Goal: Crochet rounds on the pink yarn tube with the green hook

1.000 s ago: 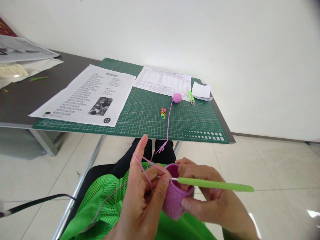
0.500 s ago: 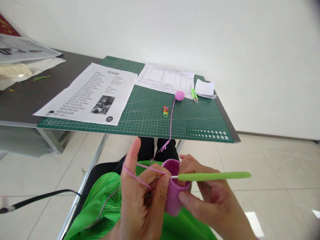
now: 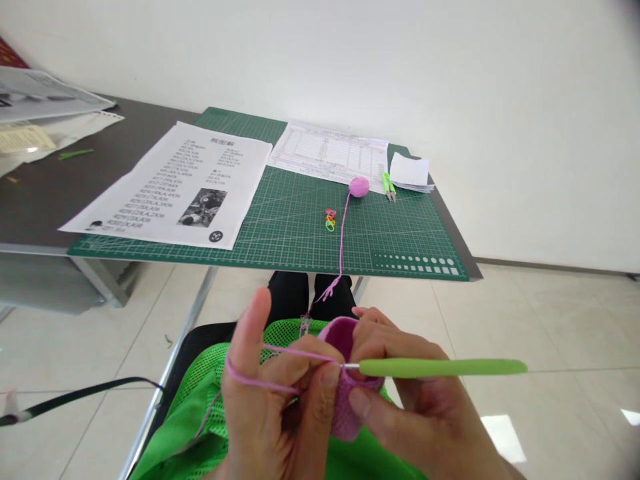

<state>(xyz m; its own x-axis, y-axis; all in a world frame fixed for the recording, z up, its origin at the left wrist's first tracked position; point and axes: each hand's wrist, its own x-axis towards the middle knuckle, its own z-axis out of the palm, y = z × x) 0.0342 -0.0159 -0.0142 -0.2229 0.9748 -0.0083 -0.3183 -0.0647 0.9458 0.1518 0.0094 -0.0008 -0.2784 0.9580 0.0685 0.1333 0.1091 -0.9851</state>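
Over my lap, a pink cup-shaped crochet piece is held with its rim up. My left hand pinches its left edge between thumb and fingers, and pink yarn loops around the raised index finger and runs to the stitch. My right hand grips a crochet hook with a green handle, lying nearly level. The right thumb also presses on the piece's side. The metal tip sits at the rim, partly hidden by the left fingertips.
On the green cutting mat lie a pink yarn ball, several coloured stitch markers, green-handled snips, a printed pattern sheet, a table form and small white papers. A strand hangs from the mat's front edge.
The crochet hook has moved right and slightly down, and less of its metal shaft shows. My left hand, with the looped yarn, has shifted a little left and down.
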